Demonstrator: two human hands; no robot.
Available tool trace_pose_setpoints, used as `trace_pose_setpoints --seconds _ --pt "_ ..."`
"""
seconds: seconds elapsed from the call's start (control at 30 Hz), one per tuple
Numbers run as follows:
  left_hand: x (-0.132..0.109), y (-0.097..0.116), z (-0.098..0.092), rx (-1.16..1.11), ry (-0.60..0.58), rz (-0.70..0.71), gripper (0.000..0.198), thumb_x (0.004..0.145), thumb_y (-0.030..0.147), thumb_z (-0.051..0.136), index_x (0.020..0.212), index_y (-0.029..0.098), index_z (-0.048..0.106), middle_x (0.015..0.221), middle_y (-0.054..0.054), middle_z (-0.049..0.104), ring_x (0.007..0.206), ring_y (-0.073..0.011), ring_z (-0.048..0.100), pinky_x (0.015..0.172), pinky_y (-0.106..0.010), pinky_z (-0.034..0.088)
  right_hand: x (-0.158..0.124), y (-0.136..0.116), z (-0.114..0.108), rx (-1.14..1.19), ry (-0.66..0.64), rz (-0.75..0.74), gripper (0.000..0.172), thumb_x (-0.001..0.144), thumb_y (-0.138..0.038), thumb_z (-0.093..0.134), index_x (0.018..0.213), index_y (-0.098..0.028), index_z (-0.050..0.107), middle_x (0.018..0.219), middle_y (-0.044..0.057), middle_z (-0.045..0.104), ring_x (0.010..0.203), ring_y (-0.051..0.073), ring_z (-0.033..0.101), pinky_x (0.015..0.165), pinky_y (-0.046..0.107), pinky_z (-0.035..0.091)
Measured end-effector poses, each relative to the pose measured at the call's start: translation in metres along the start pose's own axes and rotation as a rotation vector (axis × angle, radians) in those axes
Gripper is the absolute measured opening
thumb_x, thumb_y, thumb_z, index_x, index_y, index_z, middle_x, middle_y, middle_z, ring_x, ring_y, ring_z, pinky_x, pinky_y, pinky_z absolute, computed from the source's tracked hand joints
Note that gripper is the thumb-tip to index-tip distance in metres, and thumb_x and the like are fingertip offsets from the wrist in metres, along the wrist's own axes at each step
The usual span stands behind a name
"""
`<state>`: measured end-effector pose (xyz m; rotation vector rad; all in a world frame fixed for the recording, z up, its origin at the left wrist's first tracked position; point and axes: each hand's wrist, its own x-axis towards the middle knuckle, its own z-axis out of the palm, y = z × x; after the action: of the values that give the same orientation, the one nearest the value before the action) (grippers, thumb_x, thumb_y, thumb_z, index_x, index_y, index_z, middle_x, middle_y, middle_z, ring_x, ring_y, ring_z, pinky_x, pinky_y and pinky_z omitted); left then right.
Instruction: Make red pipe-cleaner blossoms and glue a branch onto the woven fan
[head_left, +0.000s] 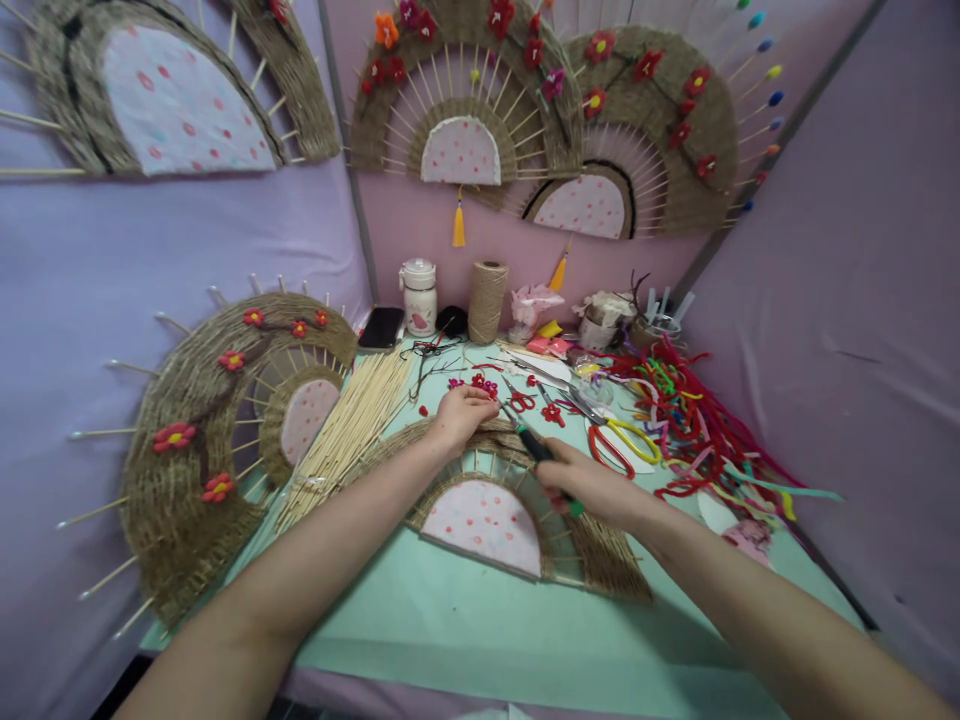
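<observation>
My left hand [465,415] is over the upper edge of a twine-woven fan [615,555], its fingers pinched together. A bit of red shows at the fingertips, too small to name. In my right hand [585,485] is a tool with a black and green handle [534,443]. Its narrow tip points up and left, close to the left fingertips. The fan lies flat on the table, with a white, pink-dotted half-round panel [484,525] at its centre. Small red and purple flowers [484,383] lie just beyond my left hand.
Large scissors [611,450] and small red-handled scissors [521,401] lie right of the hands. Red and coloured pipe cleaners [705,430] are heaped farther right. Thin sticks [337,430] lie left, beside another fan [187,530]. A twine spool [487,300], bottle [418,298] and phone [381,328] line the back.
</observation>
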<state>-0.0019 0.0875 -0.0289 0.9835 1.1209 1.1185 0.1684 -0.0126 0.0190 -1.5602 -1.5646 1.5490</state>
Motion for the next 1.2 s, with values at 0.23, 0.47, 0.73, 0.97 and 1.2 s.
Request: trace_pose_setpoints --seconds 0.23,0.47,0.73,0.97,1.2 --pt "0.014 0.011 -0.004 0.127 -0.002 0.135 0.026 0.062 0.010 0.075 0.079 0.016 0.057 0.065 0.000 0.064 0.060 -0.0116 0.060 0.062 -0.023 0.046 -0.013 0.007 -0.022 -0.187 0.082 -0.021 0.028 0.076 -0.036 0.052 0.100 -0.022 0.051 0.074 -0.002 0.054 0.070 0.017 0.051 0.060 0.027 0.039" --pt "0.072 0.041 0.017 0.473 0.054 0.342 0.015 0.063 0.006 0.065 0.073 0.016 0.060 0.069 0.001 0.063 0.069 -0.0127 0.060 0.069 -0.024 0.048 -0.010 0.038 -0.081 -0.621 0.645 0.134 0.065 0.073 -0.050 0.058 0.125 -0.012 0.046 0.111 0.017 0.060 0.102 0.032 0.058 0.081 0.038 0.045" --pt "0.094 0.022 0.051 0.660 -0.089 0.348 0.014 0.067 0.003 0.066 0.074 0.015 0.066 0.067 -0.001 0.067 0.069 -0.0156 0.063 0.078 -0.029 0.050 0.007 0.073 -0.094 -0.941 0.756 0.349 0.083 0.078 -0.057 0.053 0.138 0.000 0.039 0.127 0.030 0.052 0.119 0.043 0.051 0.093 0.051 0.041" --pt "0.086 0.019 0.053 0.817 -0.159 0.399 0.018 0.073 0.006 0.062 0.080 0.018 0.074 0.096 -0.008 0.074 0.101 -0.0240 0.065 0.100 -0.035 0.043 0.013 0.085 -0.093 -0.950 0.700 0.349 0.084 0.081 -0.056 0.052 0.143 -0.002 0.036 0.138 0.030 0.044 0.127 0.042 0.044 0.101 0.049 0.033" --pt "0.025 0.028 -0.008 1.037 -0.301 0.467 0.018 0.079 0.020 0.063 0.090 0.020 0.076 0.099 -0.007 0.074 0.097 -0.0245 0.065 0.093 -0.033 0.046 0.001 0.046 -0.074 -0.907 0.608 -0.037 0.049 0.089 -0.047 0.050 0.119 -0.010 0.058 0.115 0.021 0.062 0.110 0.032 0.057 0.090 0.037 0.041"
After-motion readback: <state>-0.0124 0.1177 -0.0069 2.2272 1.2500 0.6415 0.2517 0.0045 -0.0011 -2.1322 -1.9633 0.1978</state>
